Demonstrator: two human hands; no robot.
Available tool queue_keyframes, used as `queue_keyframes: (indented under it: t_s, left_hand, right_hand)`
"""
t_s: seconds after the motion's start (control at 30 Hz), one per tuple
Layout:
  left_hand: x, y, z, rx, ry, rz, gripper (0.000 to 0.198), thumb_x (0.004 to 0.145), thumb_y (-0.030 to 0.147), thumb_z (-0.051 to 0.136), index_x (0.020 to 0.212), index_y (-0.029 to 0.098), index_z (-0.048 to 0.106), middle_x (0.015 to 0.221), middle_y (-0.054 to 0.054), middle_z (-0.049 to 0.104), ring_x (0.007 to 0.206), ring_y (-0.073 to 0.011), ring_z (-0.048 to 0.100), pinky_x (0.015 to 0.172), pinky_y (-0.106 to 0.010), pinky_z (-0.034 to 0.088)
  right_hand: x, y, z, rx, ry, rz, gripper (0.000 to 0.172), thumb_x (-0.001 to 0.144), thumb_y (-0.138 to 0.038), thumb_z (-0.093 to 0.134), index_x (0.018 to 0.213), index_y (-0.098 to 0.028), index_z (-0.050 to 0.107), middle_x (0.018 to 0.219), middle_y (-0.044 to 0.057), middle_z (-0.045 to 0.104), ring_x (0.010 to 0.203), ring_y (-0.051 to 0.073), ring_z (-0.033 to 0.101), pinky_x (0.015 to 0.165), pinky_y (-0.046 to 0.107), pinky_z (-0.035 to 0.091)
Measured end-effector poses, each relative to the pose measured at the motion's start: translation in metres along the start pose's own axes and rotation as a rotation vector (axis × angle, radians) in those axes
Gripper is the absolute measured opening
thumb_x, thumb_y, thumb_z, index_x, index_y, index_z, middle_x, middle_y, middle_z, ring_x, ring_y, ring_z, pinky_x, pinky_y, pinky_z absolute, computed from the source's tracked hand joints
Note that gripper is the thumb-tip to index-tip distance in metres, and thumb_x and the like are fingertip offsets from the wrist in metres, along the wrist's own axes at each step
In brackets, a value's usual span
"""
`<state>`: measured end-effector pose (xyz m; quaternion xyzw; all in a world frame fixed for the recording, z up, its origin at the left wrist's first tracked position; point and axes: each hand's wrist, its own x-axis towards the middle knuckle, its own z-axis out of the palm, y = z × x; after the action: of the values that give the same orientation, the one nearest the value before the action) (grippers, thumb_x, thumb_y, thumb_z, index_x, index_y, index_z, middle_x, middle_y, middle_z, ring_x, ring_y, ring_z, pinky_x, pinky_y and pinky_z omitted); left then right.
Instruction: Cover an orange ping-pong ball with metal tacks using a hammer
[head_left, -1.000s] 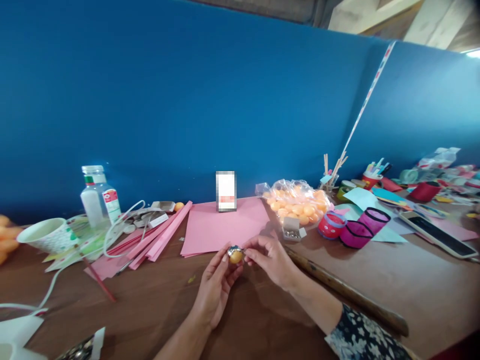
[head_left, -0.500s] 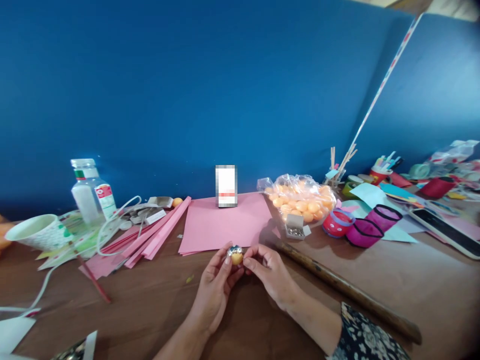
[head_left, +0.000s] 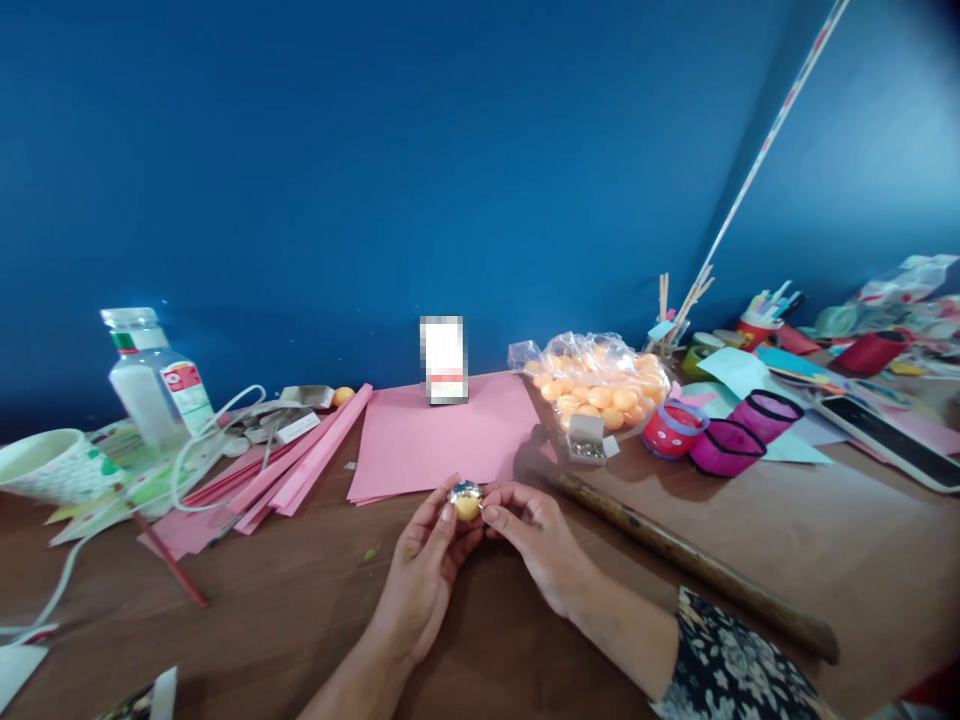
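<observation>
Low over the brown table, my left hand (head_left: 429, 558) is closed around a small ball (head_left: 468, 508). The ball is orange-yellow below, and its top is covered in shiny silver metal. My right hand (head_left: 528, 528) pinches thumb and forefinger together against the ball's right side; whatever lies between those fingertips is too small to make out. Beyond the hands lie pink paper sheets (head_left: 435, 450). To their right stands a small open box (head_left: 588, 448) with small shiny metal pieces inside. A clear bag of orange balls (head_left: 600, 385) rests behind that box.
A long wooden stick (head_left: 697, 560) lies diagonally at right. Purple cups (head_left: 727, 448), a red pot (head_left: 673, 432) and a phone (head_left: 885, 440) sit further right. At left are pink paper strips (head_left: 300, 480), a clear bottle (head_left: 146, 385), a white cable (head_left: 180, 480) and a patterned paper cup (head_left: 56, 470).
The view has shifted slightly, so the scene sits a little further left and higher. Both hands keep their hold around the ball, with hardly any visible movement.
</observation>
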<state>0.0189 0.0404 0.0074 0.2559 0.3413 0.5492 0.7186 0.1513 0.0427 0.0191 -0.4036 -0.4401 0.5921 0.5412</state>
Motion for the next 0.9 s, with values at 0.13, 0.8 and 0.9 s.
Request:
queue_keyframes:
  t_s: [0.13,0.8,0.9]
  left_hand:
    - [-0.0007,0.0005,0.0012,0.003,0.012,-0.011,0.048,0.073,0.026,0.065,0.119,0.026,0.054,0.106,-0.005,0.066,0.087,-0.0150,0.062,0.080,-0.027,0.049]
    - [-0.0006,-0.0001,0.0013,0.014,-0.034,0.001,0.042,0.077,0.023,0.060,0.119,0.024,0.053,0.107,-0.005,0.064,0.090,-0.0161,0.062,0.084,-0.031,0.047]
    - [-0.0005,-0.0003,0.0008,0.018,-0.030,-0.001,0.041,0.078,0.023,0.060,0.118,0.023,0.053,0.107,-0.006,0.064,0.090,-0.0164,0.062,0.084,-0.032,0.048]
  right_hand:
    - [-0.0004,-0.0013,-0.0003,0.008,-0.002,0.016,0.016,0.070,-0.031,0.067,0.070,-0.015,0.063,0.091,0.004,0.059,0.074,0.013,0.052,0.066,0.024,0.043]
    - [-0.0012,0.0011,-0.0017,0.020,0.009,0.023,0.014,0.071,-0.028,0.066,0.071,-0.015,0.063,0.098,0.004,0.059,0.082,0.014,0.053,0.070,0.024,0.044]
    - [-0.0011,0.0007,-0.0018,0.010,0.011,0.017,0.013,0.072,-0.027,0.065,0.069,-0.014,0.063,0.097,0.004,0.059,0.080,0.014,0.053,0.069,0.023,0.044]
